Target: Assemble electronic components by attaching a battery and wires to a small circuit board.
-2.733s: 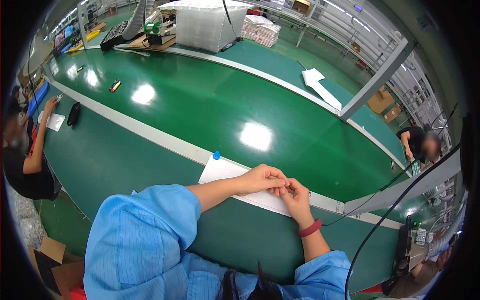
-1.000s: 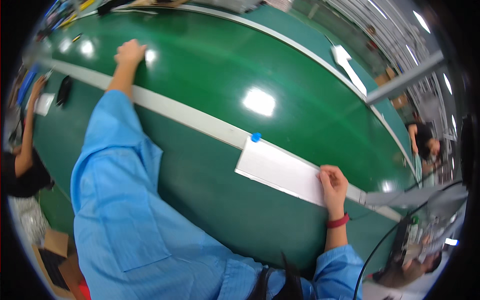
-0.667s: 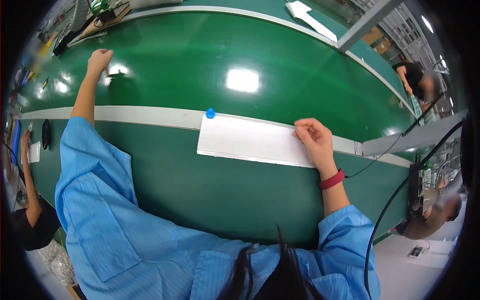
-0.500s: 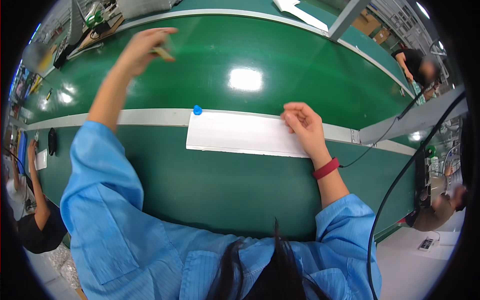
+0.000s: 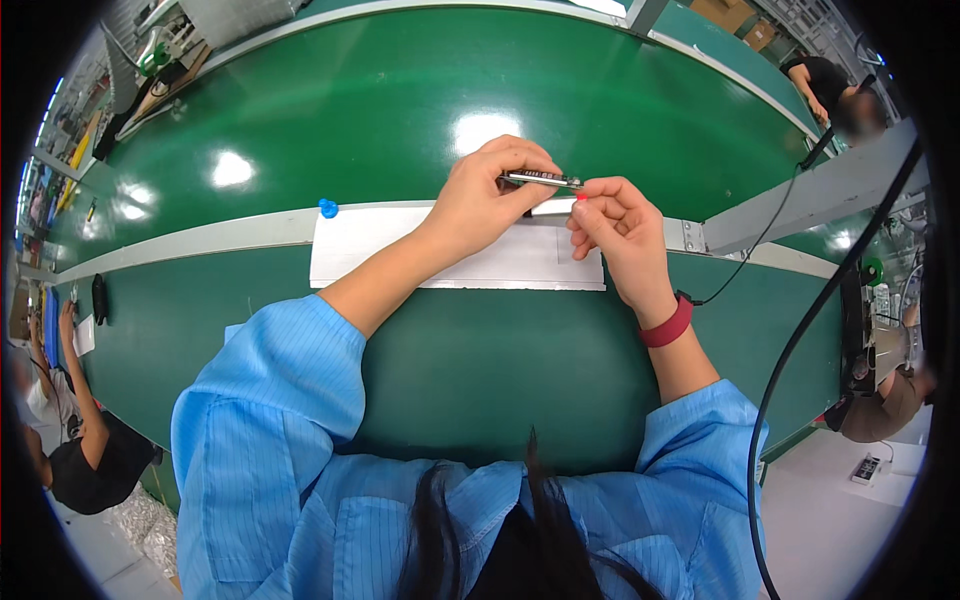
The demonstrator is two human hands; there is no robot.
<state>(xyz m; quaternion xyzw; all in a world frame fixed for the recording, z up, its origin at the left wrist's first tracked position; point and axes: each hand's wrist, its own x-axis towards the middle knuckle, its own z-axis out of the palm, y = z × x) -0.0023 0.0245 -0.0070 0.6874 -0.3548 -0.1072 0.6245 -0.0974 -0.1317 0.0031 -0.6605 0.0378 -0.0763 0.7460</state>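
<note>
Above the white sheet [image 5: 500, 268], likely two-handed handling, calling for steadiness: left hand [image 5: 485, 195] pinching a small electronic part [image 5: 540, 178], right hand [image 5: 625, 235] at its end, grip unclear

On the left, a black case [image 5: 99, 299] is lying on the green table [image 5: 500, 400], near a person in a black shirt [image 5: 88, 472]. A long black cable [image 5: 752, 470] is curving down on the right. Far back, brown boxes [image 5: 728, 14] are sitting, and a green spool [image 5: 155, 60] is standing at the top left.

A pinstriped blue jacket [image 5: 375, 510] is worn with a dark red corded wristband [image 5: 668, 325].
</note>
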